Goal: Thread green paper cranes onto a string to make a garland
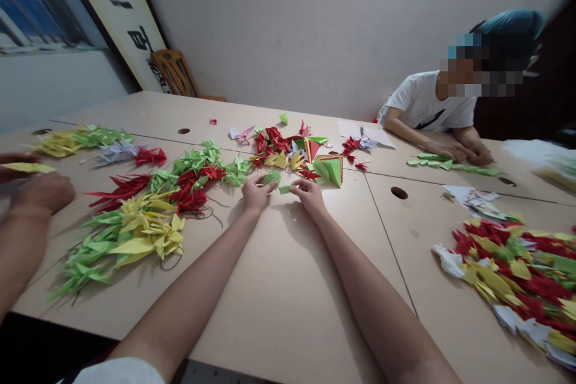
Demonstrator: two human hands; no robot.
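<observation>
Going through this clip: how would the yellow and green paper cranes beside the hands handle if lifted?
The yellow and green paper cranes are probably very light for their bulk. Their thin pointed folds look easily crushed. Dark thread trailing from the pile suggests stringing, so a lifted bunch would likely hang floppy.

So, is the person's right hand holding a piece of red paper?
No, the right hand is pinching a small green paper piece, not a red one.

I'm seeing shared craft workroom: pale laminate desks (279, 294) pushed together, cable hole (399, 192), heaps of folded paper cranes (144, 234) covering tops — framed calligraphy (117, 12) standing beside window (40, 0), wooden chair (173, 72) sitting against wall (288, 30).
</observation>
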